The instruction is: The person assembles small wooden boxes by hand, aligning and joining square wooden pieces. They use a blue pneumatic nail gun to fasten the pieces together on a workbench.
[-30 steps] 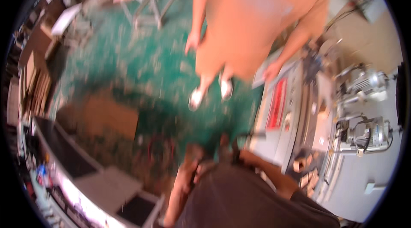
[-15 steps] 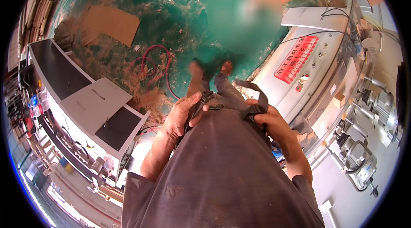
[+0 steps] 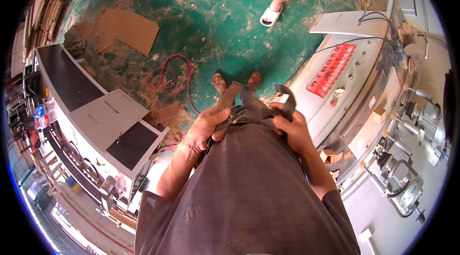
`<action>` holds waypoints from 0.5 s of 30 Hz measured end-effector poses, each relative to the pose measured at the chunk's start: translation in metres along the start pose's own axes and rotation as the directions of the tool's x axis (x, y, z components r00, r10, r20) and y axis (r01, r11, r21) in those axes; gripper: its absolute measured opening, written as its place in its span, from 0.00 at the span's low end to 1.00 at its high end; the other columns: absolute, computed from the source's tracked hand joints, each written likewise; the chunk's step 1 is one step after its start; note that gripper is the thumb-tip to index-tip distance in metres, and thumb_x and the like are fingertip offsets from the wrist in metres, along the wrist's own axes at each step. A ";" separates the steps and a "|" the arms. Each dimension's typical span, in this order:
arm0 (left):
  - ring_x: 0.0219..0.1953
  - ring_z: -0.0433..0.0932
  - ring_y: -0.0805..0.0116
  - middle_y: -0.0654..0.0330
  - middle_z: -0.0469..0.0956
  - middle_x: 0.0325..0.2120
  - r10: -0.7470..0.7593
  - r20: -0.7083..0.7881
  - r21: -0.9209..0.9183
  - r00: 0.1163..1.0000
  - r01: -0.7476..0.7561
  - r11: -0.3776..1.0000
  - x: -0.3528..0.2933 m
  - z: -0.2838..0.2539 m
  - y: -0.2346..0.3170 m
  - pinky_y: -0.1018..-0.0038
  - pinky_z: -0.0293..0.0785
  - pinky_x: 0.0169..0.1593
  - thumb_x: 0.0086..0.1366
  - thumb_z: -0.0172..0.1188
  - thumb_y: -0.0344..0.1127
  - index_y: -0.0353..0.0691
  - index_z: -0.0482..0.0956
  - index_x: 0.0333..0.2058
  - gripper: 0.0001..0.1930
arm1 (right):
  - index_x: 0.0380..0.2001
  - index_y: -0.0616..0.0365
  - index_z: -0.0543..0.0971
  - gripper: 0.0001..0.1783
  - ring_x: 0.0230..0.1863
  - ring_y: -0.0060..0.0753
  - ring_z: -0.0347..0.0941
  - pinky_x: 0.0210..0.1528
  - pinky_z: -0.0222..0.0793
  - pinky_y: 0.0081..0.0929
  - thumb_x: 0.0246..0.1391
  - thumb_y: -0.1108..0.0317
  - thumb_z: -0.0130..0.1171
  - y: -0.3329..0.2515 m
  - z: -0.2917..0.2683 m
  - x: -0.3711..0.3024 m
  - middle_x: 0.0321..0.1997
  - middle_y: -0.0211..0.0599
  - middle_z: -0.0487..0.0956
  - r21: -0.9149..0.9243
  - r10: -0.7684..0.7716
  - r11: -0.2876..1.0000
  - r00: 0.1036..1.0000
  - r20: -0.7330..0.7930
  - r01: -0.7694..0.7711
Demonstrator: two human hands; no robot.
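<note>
At my waist, my left hand [image 3: 207,126] is closed around one end of a dark belt [image 3: 235,112], near what looks like its buckle. A flat brownish strap end [image 3: 231,93] sticks up past those fingers. My right hand [image 3: 293,128] pinches a black strap [image 3: 289,104], whose free end curls up above the thumb. The two hands are apart, one on each side of my dark shirt's [image 3: 244,178] lower hem. Parts of the belt are hidden by the fingers and the shirt.
A white machine [image 3: 330,70] with a red label stands at right, a white cabinet [image 3: 108,116] with dark panels at left. On the green floor lie cardboard [image 3: 128,30] and a red hose [image 3: 188,70]. Another person's foot in a white slipper [image 3: 271,16] is ahead.
The brownish strap end now stands up beside my left hand. My right hand has shifted slightly on the black strap. The other person has moved back, showing white slippers.
</note>
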State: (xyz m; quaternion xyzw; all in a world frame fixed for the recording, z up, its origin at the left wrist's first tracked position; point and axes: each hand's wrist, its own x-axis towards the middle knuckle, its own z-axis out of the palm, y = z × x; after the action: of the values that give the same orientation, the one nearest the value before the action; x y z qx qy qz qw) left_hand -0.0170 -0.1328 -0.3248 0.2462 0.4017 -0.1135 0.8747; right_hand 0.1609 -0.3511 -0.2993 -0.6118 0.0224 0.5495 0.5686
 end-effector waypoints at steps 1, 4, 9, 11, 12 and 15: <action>0.11 0.62 0.83 0.64 0.79 0.28 -0.006 0.018 0.040 1.000 0.005 0.999 -0.001 0.003 0.003 0.83 0.56 0.15 0.74 0.62 0.45 0.32 0.80 0.40 0.18 | 0.59 0.65 0.76 0.27 0.28 0.17 0.66 0.33 0.60 0.19 0.61 0.61 0.67 0.002 0.004 0.002 0.28 0.23 0.72 0.016 0.029 0.999 0.999 0.017 -0.029; 0.12 0.62 0.85 0.65 0.79 0.27 -0.024 0.082 0.120 0.996 0.015 0.993 0.000 0.011 0.009 0.84 0.55 0.16 0.73 0.64 0.46 0.32 0.81 0.39 0.18 | 0.60 0.62 0.76 0.27 0.30 0.16 0.66 0.35 0.61 0.19 0.62 0.60 0.68 -0.002 0.005 0.004 0.30 0.22 0.73 0.042 0.048 0.998 0.997 0.066 -0.051; 0.14 0.64 0.86 0.65 0.80 0.30 -0.037 0.179 0.153 0.983 0.009 0.988 0.008 0.012 0.013 0.85 0.56 0.17 0.72 0.64 0.46 0.31 0.82 0.41 0.19 | 0.59 0.65 0.77 0.28 0.26 0.15 0.62 0.31 0.54 0.18 0.60 0.60 0.69 -0.011 0.017 0.004 0.27 0.21 0.71 -0.017 0.030 0.999 0.996 0.080 -0.029; 0.15 0.63 0.85 0.68 0.76 0.27 -0.060 0.182 0.234 0.981 0.016 0.972 0.010 0.011 0.016 0.84 0.55 0.18 0.75 0.60 0.46 0.32 0.81 0.44 0.18 | 0.59 0.64 0.77 0.28 0.30 0.16 0.67 0.35 0.61 0.18 0.60 0.60 0.69 -0.016 0.016 0.004 0.30 0.23 0.74 -0.025 0.050 0.999 0.995 0.091 -0.048; 0.16 0.63 0.85 0.69 0.75 0.26 -0.072 0.182 0.274 0.981 0.020 0.962 0.010 0.010 0.017 0.84 0.55 0.18 0.76 0.58 0.46 0.33 0.80 0.45 0.18 | 0.59 0.64 0.77 0.28 0.32 0.17 0.69 0.38 0.64 0.19 0.60 0.60 0.69 -0.017 0.016 0.004 0.32 0.24 0.76 -0.029 0.060 0.998 0.994 0.097 -0.057; 0.15 0.64 0.87 0.66 0.78 0.28 -0.074 0.196 0.197 0.978 0.034 0.980 0.009 0.016 0.027 0.85 0.56 0.18 0.72 0.64 0.47 0.31 0.82 0.41 0.19 | 0.61 0.60 0.76 0.27 0.48 0.19 0.73 0.53 0.69 0.23 0.63 0.60 0.67 -0.011 0.013 0.008 0.48 0.27 0.80 -0.059 0.055 0.997 0.982 0.178 -0.045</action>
State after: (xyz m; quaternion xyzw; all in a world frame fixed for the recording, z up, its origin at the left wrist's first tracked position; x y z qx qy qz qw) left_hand 0.0103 -0.1179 -0.3132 0.3058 0.3042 -0.2001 0.8797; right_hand 0.1635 -0.3331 -0.2946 -0.5744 -0.0289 0.6169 0.5373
